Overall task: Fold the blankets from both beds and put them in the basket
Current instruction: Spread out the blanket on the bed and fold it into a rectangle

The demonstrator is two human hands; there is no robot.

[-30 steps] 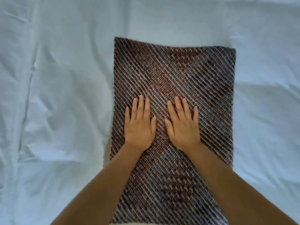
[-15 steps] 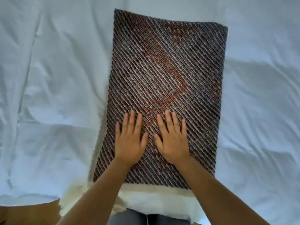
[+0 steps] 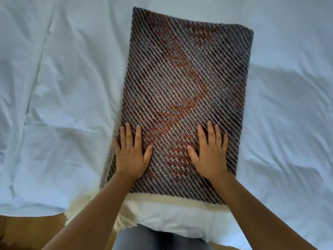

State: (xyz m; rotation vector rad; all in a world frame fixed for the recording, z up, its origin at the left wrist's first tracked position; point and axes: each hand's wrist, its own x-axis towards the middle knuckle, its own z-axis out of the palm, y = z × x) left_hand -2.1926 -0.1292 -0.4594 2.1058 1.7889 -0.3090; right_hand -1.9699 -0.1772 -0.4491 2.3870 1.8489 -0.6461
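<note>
A folded blanket (image 3: 185, 83) with a dark diagonal weave and reddish patches lies as a long rectangle on the white bed sheet (image 3: 63, 96). A cream underside of the blanket (image 3: 173, 199) shows along its near edge. My left hand (image 3: 130, 152) lies flat, fingers straight, on the blanket's near left side, little finger at its left edge. My right hand (image 3: 210, 152) lies flat on the near right side, a short way in from the right edge. Both palms press down on the fabric. No basket is in view.
Wrinkled white sheet spreads to the left, right and beyond the blanket. The bed's near edge runs along the bottom, with brown floor (image 3: 30, 231) at the lower left. Grey trousers (image 3: 158, 239) show just below the bed edge.
Both hands slid toward the blanket's near end, then apart from the middle to its left and right sides. The view dropped back, showing the bed's near edge and the floor.
</note>
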